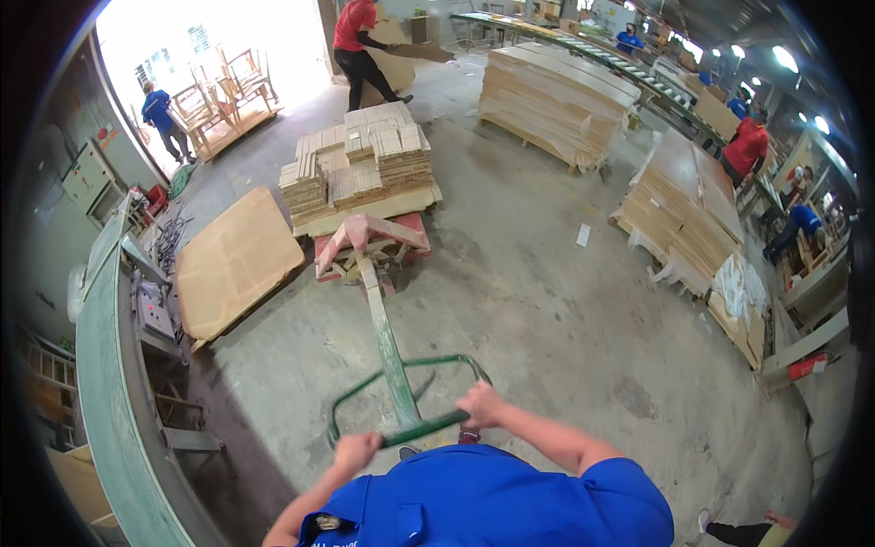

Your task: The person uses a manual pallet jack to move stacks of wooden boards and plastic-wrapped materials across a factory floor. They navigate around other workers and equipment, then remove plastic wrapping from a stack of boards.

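Both my hands grip the green loop handle (401, 432) of a hand pallet truck. My left hand (358, 450) is closed round the handle's left end, and my right hand (482, 404) round its right corner. From the handle a worn green shaft (386, 342) slopes away to the truck's faded red body (357, 233). Just beyond that body, stacked wooden boards (360, 164) of uneven height rest on a low wooden base. The forks are hidden beneath the load.
Left of the truck lies a large brown panel (235, 260), beside a long green-topped conveyor (108, 365). Wrapped board stacks stand at the back (551, 105) and right (684, 205). A person in red (355, 36) walks behind the load; another in blue (159, 111) stands near chairs (223, 96) in the doorway.
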Demonstrator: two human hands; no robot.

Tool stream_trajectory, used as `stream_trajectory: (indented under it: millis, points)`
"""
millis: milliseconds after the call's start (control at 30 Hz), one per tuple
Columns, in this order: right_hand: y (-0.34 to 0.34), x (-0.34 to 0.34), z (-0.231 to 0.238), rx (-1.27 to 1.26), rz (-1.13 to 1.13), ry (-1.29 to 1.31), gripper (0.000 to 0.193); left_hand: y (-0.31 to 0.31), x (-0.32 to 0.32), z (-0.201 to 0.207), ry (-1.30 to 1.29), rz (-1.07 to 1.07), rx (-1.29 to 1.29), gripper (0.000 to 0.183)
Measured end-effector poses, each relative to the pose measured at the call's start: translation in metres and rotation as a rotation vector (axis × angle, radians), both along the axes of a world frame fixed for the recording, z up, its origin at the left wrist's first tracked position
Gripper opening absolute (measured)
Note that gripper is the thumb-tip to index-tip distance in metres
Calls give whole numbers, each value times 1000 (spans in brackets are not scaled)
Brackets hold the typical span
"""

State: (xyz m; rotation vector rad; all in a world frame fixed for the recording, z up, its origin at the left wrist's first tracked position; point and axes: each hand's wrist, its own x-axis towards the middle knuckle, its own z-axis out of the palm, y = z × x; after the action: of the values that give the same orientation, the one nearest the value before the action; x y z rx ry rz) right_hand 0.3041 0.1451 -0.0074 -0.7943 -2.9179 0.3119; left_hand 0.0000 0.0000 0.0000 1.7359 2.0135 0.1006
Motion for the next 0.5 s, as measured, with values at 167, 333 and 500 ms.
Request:
stream_trajectory:
  millis: [167, 333, 500]
  points:
    - [51, -32, 47, 138, -64, 360, 33, 48, -20, 51, 167, 89, 462, 33]
    - [-12, 1, -5, 52, -48, 102, 29, -10, 30, -9, 145, -32, 365, 32]
    - [-26, 0, -31, 11, -53, 15, 33, -24, 33, -26, 51, 8, -78, 47]
